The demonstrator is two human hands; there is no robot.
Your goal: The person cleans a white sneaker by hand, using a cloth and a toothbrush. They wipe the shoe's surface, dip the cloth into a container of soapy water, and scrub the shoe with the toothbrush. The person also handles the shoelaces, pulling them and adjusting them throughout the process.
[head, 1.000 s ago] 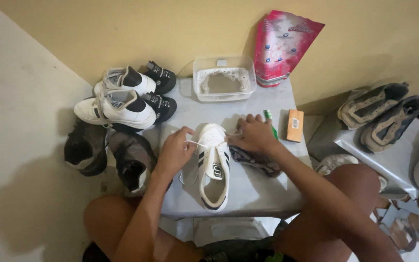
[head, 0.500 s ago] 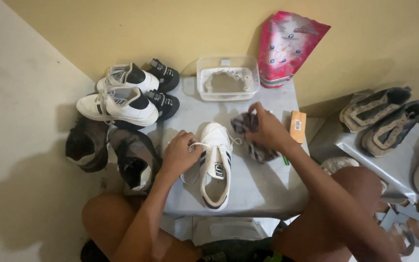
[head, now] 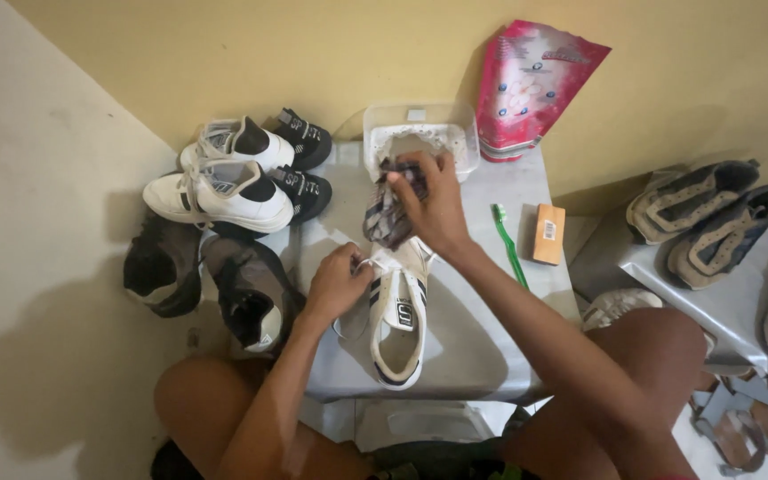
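Head view, looking down on a low grey bench. I see the left hand resting on the side of a white shoe that lies lengthwise near the bench's middle, toe toward the wall; its fingers are curled shut around the white lace at the shoe's tongue. The right hand is raised above the shoe's toe, its fingers closed tight on a crumpled dark patterned cloth, which hangs below the palm and reaches down to the toe. The cloth's upper end sits at the rim of a clear plastic tub with white powder in it. A pink pouch leans on the wall behind. To the right of the right forearm lie a green toothbrush and an orange block, well apart from both hands. More shoes stand to the bench's left.
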